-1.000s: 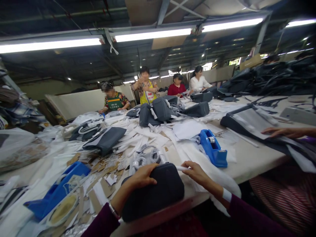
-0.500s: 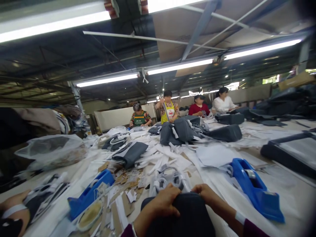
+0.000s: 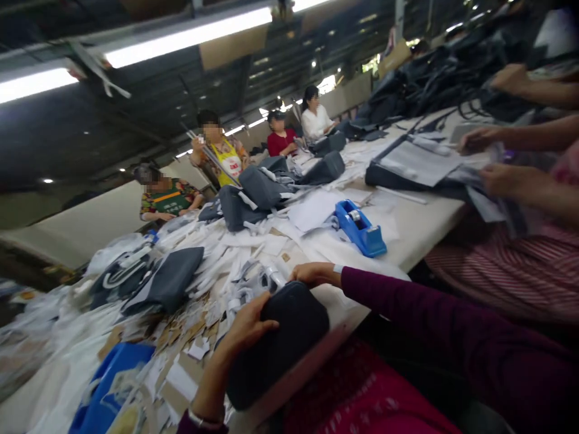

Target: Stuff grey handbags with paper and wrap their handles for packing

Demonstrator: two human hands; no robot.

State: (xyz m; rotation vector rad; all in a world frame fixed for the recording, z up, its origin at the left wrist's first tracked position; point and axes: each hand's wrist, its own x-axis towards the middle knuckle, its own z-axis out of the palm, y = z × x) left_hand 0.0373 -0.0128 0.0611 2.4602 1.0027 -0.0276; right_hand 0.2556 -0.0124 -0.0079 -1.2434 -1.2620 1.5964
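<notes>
A dark padded fabric bag point(image 3: 277, 343) lies at the near edge of the white table point(image 3: 420, 241). My left hand point(image 3: 244, 328) grips its left side, with the fingers over the top. My right hand point(image 3: 314, 274) rests on white sheets just beyond the bag, fingers loosely curled and nothing visible in them. My purple sleeve point(image 3: 452, 325) runs across the lower right. Close to the right hand's fingertips lies a heap of white straps with metal-looking buckles point(image 3: 256, 283). The bag's underside is hidden.
A blue tape dispenser point(image 3: 359, 229) stands on the table to the right. A second one point(image 3: 111, 386) lies at the lower left, among cardboard scraps point(image 3: 181, 343). Grey bags point(image 3: 260, 190) sit farther along. Co-workers' hands point(image 3: 493, 175) handle a grey panel point(image 3: 416, 163) at right.
The whole view has tilted and swung left. My right hand has moved from the bag's front to beyond it, and the white strip it held earlier no longer shows. My left hand stays on the bag.
</notes>
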